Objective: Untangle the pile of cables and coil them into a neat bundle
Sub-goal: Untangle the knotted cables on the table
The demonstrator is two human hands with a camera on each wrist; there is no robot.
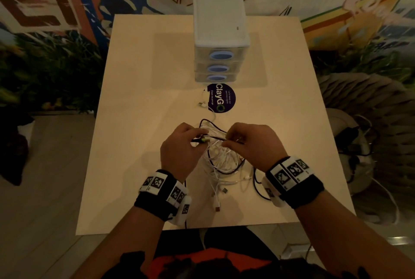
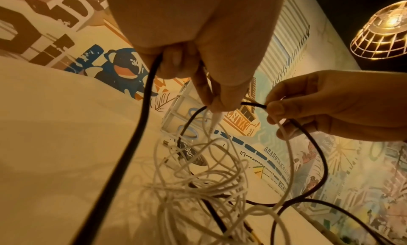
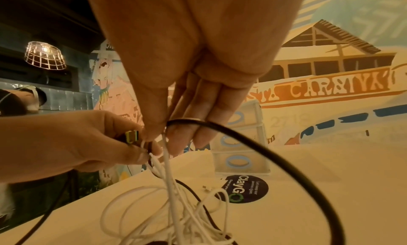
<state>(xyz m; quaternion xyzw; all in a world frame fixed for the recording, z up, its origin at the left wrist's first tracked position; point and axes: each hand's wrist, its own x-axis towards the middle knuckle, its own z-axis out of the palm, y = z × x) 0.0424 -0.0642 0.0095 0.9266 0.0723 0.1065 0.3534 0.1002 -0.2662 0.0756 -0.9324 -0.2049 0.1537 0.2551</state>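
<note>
Left hand: your left hand [image 1: 179, 146] is raised over the table [image 1: 134, 121], fingers curled, pinching a black cable [image 2: 123, 161] and a white cable end [image 2: 214, 117]; a yellow-green plug [image 3: 131, 136] sticks out by your fingers.
Right hand: your right hand [image 1: 251, 144] is just beside the left, thumb and fingers pinched on a loop of the same black cable, white strands hanging from the fingertips [image 3: 176, 144].
Cable pile: the tangle of white cables [image 1: 221, 162] hangs from both hands down to the table, between your wrists, still knotted with black loops running through it.
Loose ends: a white cable with a red-tipped plug [image 1: 217, 208] lies on the near part of the table; another white plug [image 1: 202, 104] lies just beside the sticker.
Sticker: dark round "ClayGo" sticker [image 1: 222, 97] on the table, just in front of the drawer unit.
Drawers: white three-drawer unit [image 1: 221, 38] with blue oval handles, far end of the table, well apart from the pile.
Wrists: black bands with marker tags [image 1: 161, 186] on both.
</note>
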